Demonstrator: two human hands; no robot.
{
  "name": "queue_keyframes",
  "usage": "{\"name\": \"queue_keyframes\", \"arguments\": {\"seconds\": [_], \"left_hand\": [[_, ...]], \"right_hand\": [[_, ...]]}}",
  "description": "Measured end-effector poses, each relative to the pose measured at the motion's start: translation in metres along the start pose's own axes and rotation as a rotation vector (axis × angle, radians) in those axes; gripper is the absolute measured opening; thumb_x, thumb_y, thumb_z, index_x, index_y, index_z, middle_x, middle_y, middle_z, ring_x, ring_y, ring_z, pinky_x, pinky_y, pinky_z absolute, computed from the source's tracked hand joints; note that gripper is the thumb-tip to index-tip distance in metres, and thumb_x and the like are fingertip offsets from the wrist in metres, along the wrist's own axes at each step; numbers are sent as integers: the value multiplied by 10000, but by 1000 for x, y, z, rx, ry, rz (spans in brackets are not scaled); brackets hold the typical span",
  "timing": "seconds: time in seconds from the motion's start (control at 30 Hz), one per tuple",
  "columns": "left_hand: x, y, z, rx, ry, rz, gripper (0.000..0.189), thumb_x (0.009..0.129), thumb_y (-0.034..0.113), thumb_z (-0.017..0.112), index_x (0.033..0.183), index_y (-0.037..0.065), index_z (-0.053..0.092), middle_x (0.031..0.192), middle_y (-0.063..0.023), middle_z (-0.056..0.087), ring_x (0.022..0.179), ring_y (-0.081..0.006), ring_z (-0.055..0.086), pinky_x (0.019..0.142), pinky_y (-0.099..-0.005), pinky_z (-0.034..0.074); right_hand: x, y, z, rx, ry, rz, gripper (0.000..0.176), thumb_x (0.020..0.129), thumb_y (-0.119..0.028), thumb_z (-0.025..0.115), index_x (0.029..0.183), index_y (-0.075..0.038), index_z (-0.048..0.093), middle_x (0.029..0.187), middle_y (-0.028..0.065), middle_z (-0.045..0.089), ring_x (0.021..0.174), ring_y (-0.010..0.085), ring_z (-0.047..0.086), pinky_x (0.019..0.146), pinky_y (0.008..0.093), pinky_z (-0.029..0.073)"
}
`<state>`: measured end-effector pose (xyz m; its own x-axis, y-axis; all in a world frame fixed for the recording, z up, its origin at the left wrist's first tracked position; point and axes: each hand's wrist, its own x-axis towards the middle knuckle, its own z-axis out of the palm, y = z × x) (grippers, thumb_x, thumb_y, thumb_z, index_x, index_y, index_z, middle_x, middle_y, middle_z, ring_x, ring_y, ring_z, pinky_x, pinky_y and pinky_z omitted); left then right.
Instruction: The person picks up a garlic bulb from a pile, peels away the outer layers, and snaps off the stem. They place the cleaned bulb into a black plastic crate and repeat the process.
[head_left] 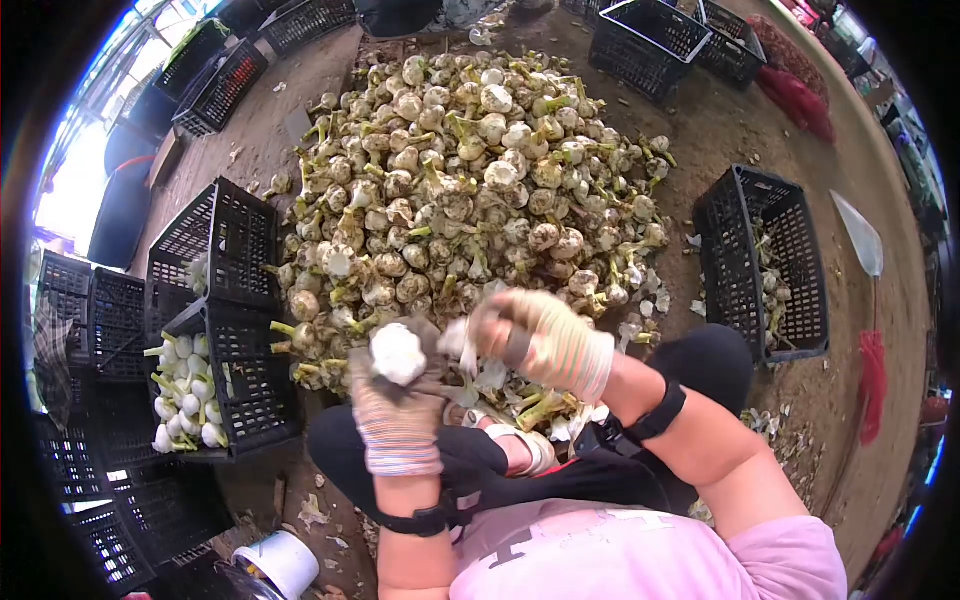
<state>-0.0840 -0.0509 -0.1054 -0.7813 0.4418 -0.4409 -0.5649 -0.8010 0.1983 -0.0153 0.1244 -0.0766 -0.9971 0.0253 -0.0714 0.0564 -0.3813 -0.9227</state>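
My left hand (397, 415), in a striped knit glove with dark fingertips, is closed round a clean white garlic bulb (398, 354). To its right, my right hand (545, 340), also gloved, has its fingers curled together, with pale loose peel (460, 345) beside them; the fingertips are blurred, and what they pinch is hard to make out. Beyond both hands spreads a large heap of garlic bulbs (450, 190) with soil-stained skins and short stems. Clean white bulbs (190, 400) lie in a black crate (255, 385) at the left.
Another black crate (240, 240) stands behind the left one. At the right, a black crate (712, 240) holds some stems and peel. A white bucket (285, 562) sits at the lower left. Further crates (650, 45) stand behind the heap. Peel scraps litter the ground.
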Motion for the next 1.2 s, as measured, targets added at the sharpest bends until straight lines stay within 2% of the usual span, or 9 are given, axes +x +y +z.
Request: {"name": "queue_keyframes", "arguments": {"seconds": [0.13,0.27,0.33,0.4,0.6,0.8,0.9,1.13,1.2], "left_hand": [[2,107,-4,-111,-127,430,466,812,174,528,1212,-49,441,1203,-273,477,1109,-424,483,905,-531,464],[12,195,3,-122,-262,803,511,881,269,470,1241,-86,400,1231,-267,472,1150,-373,479,912,-454,478],[46,179,1,1707,-183,1113,423,881,246,502,1189,-42,477,1077,-184,573,1002,-282,570,850,-378,515],[49,79,39,1031,-38,425,307,869,209,543,1116,26,555,931,-92,609,867,-204,594,775,-323,527],[118,-17,-75,2862,-14,27,275,821,163,560,1086,96,585,1174,-262,519,943,-352,599,805,-414,498],[145,-19,-141,2775,14,205,264,802,120,614,1054,98,536,1040,-175,550,910,-310,590,738,-402,500],[155,-1,-141,2219,-62,12,321,779,130,639,1069,60,521,1037,-151,560,950,-288,567,790,-399,478],[71,-6,-5,678,-402,-206,260,826,139,559,1064,47,508,993,-87,584,926,-214,568,805,-352,479],[0,-27,50,794,-308,-37,435,774,175,683,1139,60,476,1010,-84,564,942,-222,549,819,-339,473]], "right_hand": [[-10,-10,4,-1049,-185,-175,268,729,-301,689,771,-43,628,732,138,588,794,337,596,662,365,480],[-22,-8,4,-930,-108,-172,225,609,-65,689,806,-23,589,930,145,549,804,342,568,671,393,477],[-19,-8,6,-889,-161,-149,308,587,32,624,881,-24,551,979,149,520,806,347,566,683,382,482],[-15,-10,9,-832,-210,-69,353,603,50,595,934,-44,516,947,147,518,830,352,567,662,378,487],[-9,-3,6,-1042,-358,-8,361,651,-61,639,983,-130,516,857,86,563,795,313,603,639,402,485],[-7,-11,-1,-1075,-268,-106,311,727,-321,663,873,-57,590,890,148,569,805,357,588,703,395,497],[-16,-25,-4,-895,14,-108,242,669,-145,666,894,-61,629,946,99,573,913,283,584,783,347,462],[-21,6,-2,-60,50,224,340,829,-361,575,981,-59,608,881,81,633,810,202,590,710,336,469],[-26,-11,2,4,17,325,367,851,-419,555,974,-79,616,845,42,624,766,162,575,666,303,463]]}}
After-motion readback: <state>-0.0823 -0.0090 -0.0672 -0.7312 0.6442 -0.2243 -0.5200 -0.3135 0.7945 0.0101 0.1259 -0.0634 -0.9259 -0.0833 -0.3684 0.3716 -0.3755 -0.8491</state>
